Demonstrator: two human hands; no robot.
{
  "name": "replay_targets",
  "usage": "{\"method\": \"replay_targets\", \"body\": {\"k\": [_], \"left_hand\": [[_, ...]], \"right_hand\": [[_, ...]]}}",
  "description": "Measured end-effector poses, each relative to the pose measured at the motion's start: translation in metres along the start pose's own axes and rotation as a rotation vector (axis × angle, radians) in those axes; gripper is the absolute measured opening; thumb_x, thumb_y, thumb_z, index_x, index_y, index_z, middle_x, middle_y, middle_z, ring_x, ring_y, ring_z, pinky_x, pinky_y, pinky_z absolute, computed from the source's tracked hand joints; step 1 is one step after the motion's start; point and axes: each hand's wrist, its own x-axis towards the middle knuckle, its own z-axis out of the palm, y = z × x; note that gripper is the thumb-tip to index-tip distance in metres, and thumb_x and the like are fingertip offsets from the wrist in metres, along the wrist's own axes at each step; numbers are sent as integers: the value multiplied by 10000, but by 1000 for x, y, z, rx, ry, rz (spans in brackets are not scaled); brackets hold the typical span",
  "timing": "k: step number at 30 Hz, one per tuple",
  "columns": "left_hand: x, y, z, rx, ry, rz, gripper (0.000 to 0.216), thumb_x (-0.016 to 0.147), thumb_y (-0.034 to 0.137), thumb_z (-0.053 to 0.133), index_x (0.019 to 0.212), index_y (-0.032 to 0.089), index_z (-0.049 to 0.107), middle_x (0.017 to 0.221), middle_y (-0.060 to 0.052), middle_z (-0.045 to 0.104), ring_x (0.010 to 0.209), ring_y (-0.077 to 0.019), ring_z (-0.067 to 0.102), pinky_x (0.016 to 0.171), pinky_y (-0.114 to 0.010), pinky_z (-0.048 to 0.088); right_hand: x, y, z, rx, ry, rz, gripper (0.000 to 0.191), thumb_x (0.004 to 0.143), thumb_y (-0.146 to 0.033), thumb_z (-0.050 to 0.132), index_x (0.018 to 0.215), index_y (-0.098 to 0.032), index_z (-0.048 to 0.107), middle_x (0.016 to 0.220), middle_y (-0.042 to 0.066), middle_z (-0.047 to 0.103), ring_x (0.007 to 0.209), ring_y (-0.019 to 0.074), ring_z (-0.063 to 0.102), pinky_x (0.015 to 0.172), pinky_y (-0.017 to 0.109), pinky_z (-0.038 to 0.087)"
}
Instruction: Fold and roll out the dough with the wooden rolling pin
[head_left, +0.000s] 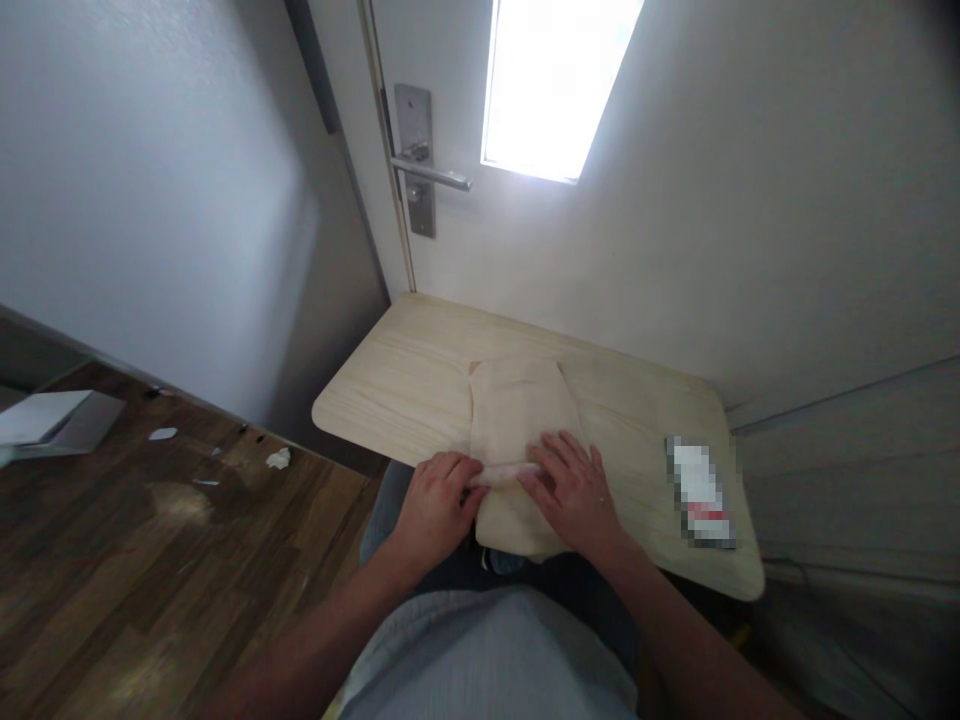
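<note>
A flat beige cloth (517, 405) lies lengthwise on a small wooden table (390, 370), its near end reaching over the front edge above my lap. Across it runs a narrow pale strip (510, 473), perhaps a fold or roll; I cannot tell whether it is part of the cloth. My left hand (441, 497) is closed on the strip's left end, fingers curled and thumb below. At the other end, my right hand (574, 490) has thumb and forefinger about the strip, with the remaining fingers resting bent on the cloth.
A blurred-out phone-like object (701, 492) lies on the table's right side. Behind the table stands a white door with a metal lever handle (431, 172) and a bright window. On the left, white scraps (278, 458) and a white box (60, 422) are on the wood floor.
</note>
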Motion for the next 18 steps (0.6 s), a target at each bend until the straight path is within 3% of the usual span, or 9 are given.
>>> {"method": "replay_targets", "body": {"k": [3, 6, 10, 13, 18], "left_hand": [[11, -3, -2, 9, 3, 35, 178, 905, 295, 614, 1067, 227, 645, 1081, -79, 674, 1033, -253, 602, 898, -421, 490], [20, -1, -1, 56, 23, 42, 209, 917, 329, 594, 1088, 217, 637, 1113, -87, 663, 1067, -260, 586, 943, -433, 470], [30, 9, 5, 156, 81, 47, 373, 952, 445, 533, 1238, 214, 595, 1320, -117, 609, 1259, -294, 507, 1115, -516, 336], [41, 13, 11, 238, 103, 40, 451, 982, 491, 456, 1344, 238, 550, 1461, -115, 530, 1379, -329, 411, 1169, -603, 207], [69, 5, 15, 308, 78, 51, 498, 993, 518, 399, 1410, 270, 511, 1525, -95, 473, 1422, -334, 362, 1175, -616, 185]], "right_hand": [[1, 2, 2, 25, 30, -37, 431, 979, -534, 452, 1237, -255, 658, 1435, 98, 560, 1377, 307, 421, 1133, 575, 260], [4, 3, 5, -29, 38, 7, 443, 1024, -454, 360, 1331, -241, 599, 1481, 96, 516, 1406, 305, 384, 1138, 585, 246], [15, -2, 11, -125, 72, 104, 511, 1034, -416, 322, 1481, -205, 450, 1546, 132, 430, 1433, 329, 338, 1134, 621, 219], [28, -4, 15, -149, 124, 139, 523, 1030, -427, 335, 1497, -213, 434, 1547, 141, 427, 1430, 336, 340, 1138, 623, 198], [56, 1, 21, -145, 189, 159, 528, 1026, -452, 335, 1482, -219, 460, 1528, 130, 457, 1414, 336, 356, 1145, 603, 180]]}}
